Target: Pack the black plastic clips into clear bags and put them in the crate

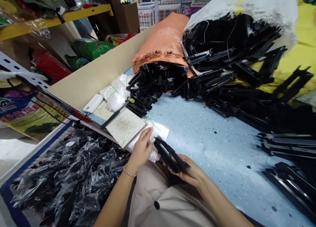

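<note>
My right hand (187,171) grips a long black plastic part (168,154) with two parallel arms, held at a slant over my lap. My left hand (142,146), with a beaded bracelet at the wrist, has its fingers pinched together on a clear plastic bag (159,129) from the pile at the table's near edge. Part of that pile is hidden behind my fingers. A square whitish board (125,125) with dark specks lies just beyond my left hand. A black-handled tool (115,115) rests along the board's far edge.
An orange sack (163,36) and a white sack (266,6) spill black parts (222,85) across the speckled blue table (187,121). More parts lie at the right. On the left, a bin (10,184) holds bagged black parts (81,174). A white device (93,103) sits by the cream side panel (98,67).
</note>
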Available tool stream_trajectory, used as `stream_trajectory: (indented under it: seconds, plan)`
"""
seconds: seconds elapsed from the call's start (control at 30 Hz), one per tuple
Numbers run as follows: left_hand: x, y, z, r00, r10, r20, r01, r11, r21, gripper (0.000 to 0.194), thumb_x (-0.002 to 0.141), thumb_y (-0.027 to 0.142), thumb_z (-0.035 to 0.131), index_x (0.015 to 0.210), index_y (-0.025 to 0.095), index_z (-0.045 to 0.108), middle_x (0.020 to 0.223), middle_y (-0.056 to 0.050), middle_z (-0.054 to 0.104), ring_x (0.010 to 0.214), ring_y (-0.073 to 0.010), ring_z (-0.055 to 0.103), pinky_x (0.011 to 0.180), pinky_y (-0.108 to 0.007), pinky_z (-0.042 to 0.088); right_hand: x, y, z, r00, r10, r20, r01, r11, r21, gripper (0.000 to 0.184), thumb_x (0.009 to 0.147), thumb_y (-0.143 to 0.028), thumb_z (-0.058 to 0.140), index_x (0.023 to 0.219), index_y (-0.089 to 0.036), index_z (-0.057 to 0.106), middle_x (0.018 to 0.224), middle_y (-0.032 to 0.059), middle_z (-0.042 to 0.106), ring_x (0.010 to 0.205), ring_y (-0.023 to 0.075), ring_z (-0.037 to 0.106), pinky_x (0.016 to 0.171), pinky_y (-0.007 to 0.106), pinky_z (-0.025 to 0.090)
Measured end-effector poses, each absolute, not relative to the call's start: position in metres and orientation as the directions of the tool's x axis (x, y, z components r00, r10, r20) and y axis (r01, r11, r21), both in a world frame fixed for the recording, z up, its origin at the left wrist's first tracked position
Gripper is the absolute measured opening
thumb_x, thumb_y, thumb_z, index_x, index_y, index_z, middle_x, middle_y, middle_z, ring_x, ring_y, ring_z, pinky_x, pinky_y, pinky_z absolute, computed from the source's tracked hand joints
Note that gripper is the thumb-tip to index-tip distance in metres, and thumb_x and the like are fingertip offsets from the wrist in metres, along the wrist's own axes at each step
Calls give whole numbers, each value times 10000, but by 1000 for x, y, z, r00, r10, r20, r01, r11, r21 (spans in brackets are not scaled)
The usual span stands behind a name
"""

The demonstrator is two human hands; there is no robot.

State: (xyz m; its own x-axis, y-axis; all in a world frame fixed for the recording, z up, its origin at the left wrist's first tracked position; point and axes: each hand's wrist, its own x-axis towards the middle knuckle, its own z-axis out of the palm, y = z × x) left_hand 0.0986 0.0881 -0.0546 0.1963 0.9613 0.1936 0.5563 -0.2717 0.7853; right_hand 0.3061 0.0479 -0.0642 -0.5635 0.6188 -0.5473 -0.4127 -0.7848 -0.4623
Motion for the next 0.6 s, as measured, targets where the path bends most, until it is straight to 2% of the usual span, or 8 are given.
stream_trajectory:
  seconds: [0.13,0.2,0.27,0.33,0.4,0.5,0.53,0.6]
  plan:
    - [116,59,-38,533,814,231,521,-531,669,708,845,-7,341,1497,229,198,1511,-111,330,1374,-235,353,1118,-430,367,303,59,-73,-459,724,-515,-432,-688,-583,231,732,-310,733,886,-166,638,737,29,676,641,139,628,629,253,515]
    - [128,43,-32,643,740,199,475,-588,655,748,827,-27,334,1506,221,141,1524,-116,302,1379,-233,345,1104,-420,391,299,63,-72,-296,842,-451,-406,-539,-738,319,736,-286,713,1023,-201,603,799,2,672,689,141,612,667,261,496]
    - [135,31,-26,664,734,145,484,-569,664,743,821,-2,379,1501,197,157,1520,-139,295,1359,-254,373,1072,-423,427,294,62,-69,-138,924,-358,-268,-383,-884,370,741,-245,685,1094,-228,573,870,-12,663,778,149,597,736,275,475]
    - [132,23,-14,626,776,80,518,-491,701,673,835,82,472,1467,193,269,1480,-145,357,1319,-271,420,1050,-424,442,291,55,-62,-130,953,-274,-99,-287,-953,255,768,-228,640,1019,-216,598,893,-9,649,835,157,578,783,289,457]
    - [118,17,6,582,813,-17,533,-366,763,564,842,192,562,1387,226,421,1394,-114,467,1245,-255,489,1024,-391,455,290,44,-53,-351,896,-273,-35,-304,-952,139,798,-240,613,928,-194,622,864,-4,640,824,159,579,781,300,458]
    - [76,8,32,548,789,-278,545,-85,834,374,809,282,627,1182,260,617,1143,-47,633,988,-194,612,853,-279,515,295,32,-41,-739,603,-301,-27,-472,-881,188,810,-286,645,959,-173,651,879,24,659,810,166,616,767,318,480]
    - [57,7,35,533,760,-370,554,17,832,316,787,309,641,1097,249,664,1038,-32,664,881,-177,627,769,-248,518,297,31,-40,-769,561,-308,-28,-511,-859,221,809,-306,658,985,-172,657,918,39,667,824,168,624,774,323,485]
    - [13,7,30,440,747,-499,576,191,795,271,752,367,635,957,206,709,905,-25,691,784,-176,626,699,-234,500,302,35,-41,-691,634,-348,-63,-532,-844,262,805,-340,675,1015,-183,662,999,59,670,858,165,630,804,328,488]
